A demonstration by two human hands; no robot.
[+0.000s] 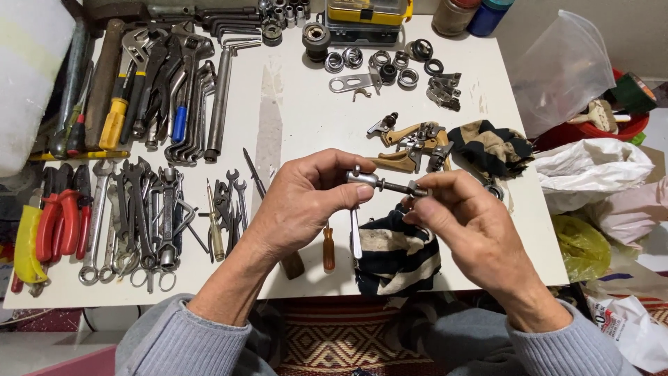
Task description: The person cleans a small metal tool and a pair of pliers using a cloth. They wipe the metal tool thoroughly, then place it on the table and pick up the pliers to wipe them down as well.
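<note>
Steel, small and bright: a short metal spindle (pixel 386 184) with a collar at one end sits level between both hands, held up over the white surface (pixel 306 118). Left hand (pixel 306 202) has its grip closed on the collared end, thumb under and fingers curled over the top. Right hand (pixel 466 223) pinches the opposite end, fingertips closed tight on a small nut-like piece there.

Directly beneath the grip lies a black-and-cream striped rag (pixel 396 254), and just left of it a slim tool with an orange handle (pixel 328 247), partly hidden by the left hand. A thin bright metal strip (pixel 355 237) hangs down below the left thumb; whether it touches the spindle I cannot tell.

Beyond the grip, brown lever-shaped parts (pixel 407 150) cluster beside a second striped cloth (pixel 490 146). Farther out sit metal rings and bearings (pixel 379 63). Off to the left of the grip, open-ended spanners (pixel 139 216) lie in a row, red-handled pliers (pixel 59 223) at their outer edge, with bigger wrenches and a yellow-handled screwdriver (pixel 115 118) above them. To the right, plastic bags (pixel 591 174) are heaped off the edge.
</note>
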